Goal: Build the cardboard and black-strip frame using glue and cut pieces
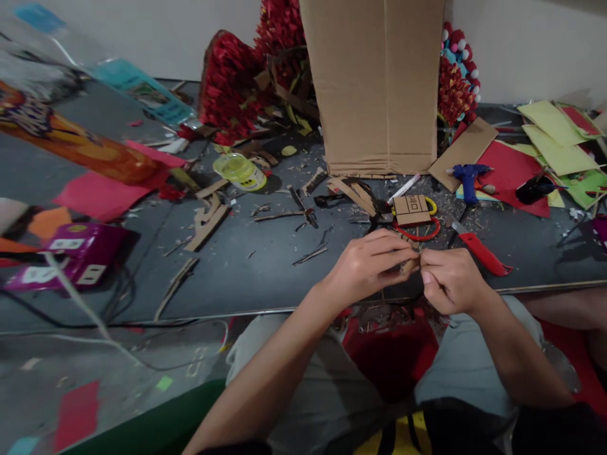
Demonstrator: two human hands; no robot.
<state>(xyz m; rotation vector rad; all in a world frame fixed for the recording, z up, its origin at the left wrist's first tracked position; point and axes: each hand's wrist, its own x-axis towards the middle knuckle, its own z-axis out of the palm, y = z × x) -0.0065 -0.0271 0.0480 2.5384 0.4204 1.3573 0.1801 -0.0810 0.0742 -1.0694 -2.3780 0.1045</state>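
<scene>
Both hands meet at the table's front edge, around a small brown piece (408, 265) that looks like cardboard and is mostly hidden by the fingers. My left hand (372, 259) is closed over it from the left, with its fingers pointing right. From the other side, my right hand (448, 275) pinches at its end with curled fingers. Just beyond them lie scissors with red and yellow handles (422, 235), partly covered by a small cardboard piece with black markings (411, 210). A red utility knife (484, 253) rests right of my right hand.
A tall cardboard sheet (379, 88) stands at the back. A blue glue gun (468, 180) lies on red paper at right. Left are a yellow jar (241, 172), cardboard strips (206, 221), a purple power strip (76, 256) with cables, and an orange bottle (95, 148).
</scene>
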